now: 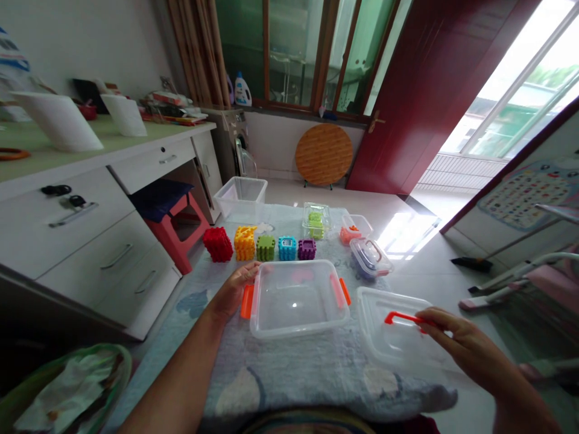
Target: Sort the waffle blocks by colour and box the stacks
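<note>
My left hand (239, 286) grips the upper left corner of a clear plastic storage box (294, 307) with orange side clips. That box stands open on the cloth in front of me, and no object shows inside it. My right hand (452, 331) is closed on the red-orange handle of a clear lid (375, 331), to the right of the box. Beyond the box runs a row of plastic toy blocks: red (218, 244), yellow (245, 243), green (266, 248), blue (287, 248) and purple (307, 249).
Behind the blocks stands a larger clear bin (241, 199). Small containers hold green pieces (315, 222), orange pieces (350, 234) and, under a lid, purple pieces (365, 265). A pink stool (178, 229) and white drawers (104, 241) border the left, with a waste basket (122, 361) nearer me.
</note>
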A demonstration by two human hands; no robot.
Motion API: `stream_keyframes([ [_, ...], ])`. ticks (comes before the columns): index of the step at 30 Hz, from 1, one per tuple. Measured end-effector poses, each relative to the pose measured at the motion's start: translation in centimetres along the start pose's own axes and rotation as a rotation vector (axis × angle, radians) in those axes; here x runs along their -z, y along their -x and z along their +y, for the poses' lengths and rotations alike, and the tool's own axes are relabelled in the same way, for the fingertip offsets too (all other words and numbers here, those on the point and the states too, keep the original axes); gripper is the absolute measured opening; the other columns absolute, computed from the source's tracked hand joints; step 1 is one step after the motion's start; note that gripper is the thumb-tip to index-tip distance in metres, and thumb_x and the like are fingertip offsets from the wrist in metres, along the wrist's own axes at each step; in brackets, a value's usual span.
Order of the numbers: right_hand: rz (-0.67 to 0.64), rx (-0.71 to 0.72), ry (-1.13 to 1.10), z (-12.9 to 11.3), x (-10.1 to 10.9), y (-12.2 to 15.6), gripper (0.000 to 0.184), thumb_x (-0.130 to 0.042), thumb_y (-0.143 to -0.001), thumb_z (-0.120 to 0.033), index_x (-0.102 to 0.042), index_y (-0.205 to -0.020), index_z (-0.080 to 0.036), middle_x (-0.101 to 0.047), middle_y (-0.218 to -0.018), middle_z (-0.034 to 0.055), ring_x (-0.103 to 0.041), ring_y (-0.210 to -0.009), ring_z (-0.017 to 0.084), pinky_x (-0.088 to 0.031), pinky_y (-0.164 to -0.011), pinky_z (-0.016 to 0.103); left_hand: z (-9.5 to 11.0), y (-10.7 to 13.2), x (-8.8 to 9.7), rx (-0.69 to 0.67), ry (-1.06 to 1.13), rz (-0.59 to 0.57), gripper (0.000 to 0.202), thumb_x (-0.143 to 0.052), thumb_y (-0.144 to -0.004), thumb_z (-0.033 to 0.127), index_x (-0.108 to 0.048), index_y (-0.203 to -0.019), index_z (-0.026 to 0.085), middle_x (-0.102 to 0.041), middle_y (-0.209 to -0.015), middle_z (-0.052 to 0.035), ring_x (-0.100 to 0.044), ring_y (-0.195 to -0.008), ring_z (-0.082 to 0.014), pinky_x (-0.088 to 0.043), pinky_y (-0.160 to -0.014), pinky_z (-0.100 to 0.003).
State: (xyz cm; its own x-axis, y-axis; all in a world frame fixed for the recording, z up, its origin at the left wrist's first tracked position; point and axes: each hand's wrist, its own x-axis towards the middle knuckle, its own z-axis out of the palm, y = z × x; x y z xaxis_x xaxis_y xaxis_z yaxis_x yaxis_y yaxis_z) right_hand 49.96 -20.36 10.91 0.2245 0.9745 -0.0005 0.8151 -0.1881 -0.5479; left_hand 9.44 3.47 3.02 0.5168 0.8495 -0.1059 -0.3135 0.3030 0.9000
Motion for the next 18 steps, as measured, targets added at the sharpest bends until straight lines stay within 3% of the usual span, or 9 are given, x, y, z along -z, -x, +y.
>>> stream_keyframes([
  [7,-0.125,0.045,-0.012,-1.2,-3.3,-1.5,0.026,-0.051,-0.088,-0.040,-0.070,-0.085,-0.023,-0.070,-0.090,0.0042,-0.064,-0.082,0.019,-0.050,-0.075,0.027,0.0,0.0,-0.3,-0.006,0.009,0.048,0.034,-0.078,-0.068,0.043,-0.072,-0.090,0.019,-0.074,-0.081,-0.0025,-0.066,-0.072,-0.0185,-0.048,-0.068,-0.026],
  [12,-0.094,0.070,0.060,-1.4,-5.7,-3.1,0.027,-0.045,-0.088,-0.032,-0.069,-0.086,-0.021,-0.068,-0.092,0.0065,-0.064,-0.083,0.019,-0.049,-0.079,0.031,0.1,0.1,-1.3,-0.017,0.013,0.042,0.036,-0.079,-0.065,0.046,-0.072,-0.086,0.017,-0.074,-0.089,-0.0052,-0.066,-0.079,-0.0198,-0.049,-0.073,-0.027],
  [18,-0.032,0.059,0.121,-1.2,-6.5,-3.2,0.032,-0.046,-0.079,-0.021,-0.070,-0.100,-0.019,-0.068,-0.106,0.0093,-0.062,-0.101,0.023,-0.047,-0.093,0.038,-0.1,0.2,-1.8,0.018,0.023,0.048,0.041,-0.079,-0.065,0.049,-0.070,-0.089,0.016,-0.073,-0.085,-0.0049,-0.066,-0.077,-0.0200,-0.049,-0.070,-0.027],
])
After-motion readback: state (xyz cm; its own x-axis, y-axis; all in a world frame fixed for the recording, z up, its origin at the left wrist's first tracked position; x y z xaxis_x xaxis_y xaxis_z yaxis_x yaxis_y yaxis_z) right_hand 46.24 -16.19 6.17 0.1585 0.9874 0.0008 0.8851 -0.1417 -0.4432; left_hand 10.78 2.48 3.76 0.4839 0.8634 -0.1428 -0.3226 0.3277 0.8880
